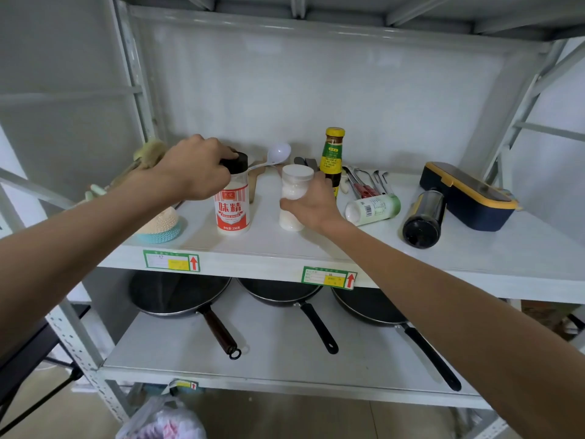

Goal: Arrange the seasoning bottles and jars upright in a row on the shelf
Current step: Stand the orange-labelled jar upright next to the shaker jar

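Note:
My left hand (196, 167) grips the black cap of a red-and-white seasoning bottle (232, 210) that stands upright on the white shelf (411, 258). My right hand (311, 204) wraps around a clear jar with a white lid (292, 188), upright just right of it. Behind my right hand a dark sauce bottle with a yellow cap (331, 156) stands upright. A white-and-green bottle (373, 209) lies on its side to the right. Further right a dark cylindrical grinder (425, 220) also lies on its side.
A navy-and-yellow lunch box (468, 194) sits at the right, cutlery and tongs (367, 183) at the back, a white ladle (275, 155) behind the bottles. Scrubbers (160, 224) and a brush lie at the left. Three frying pans (183, 296) rest on the lower shelf.

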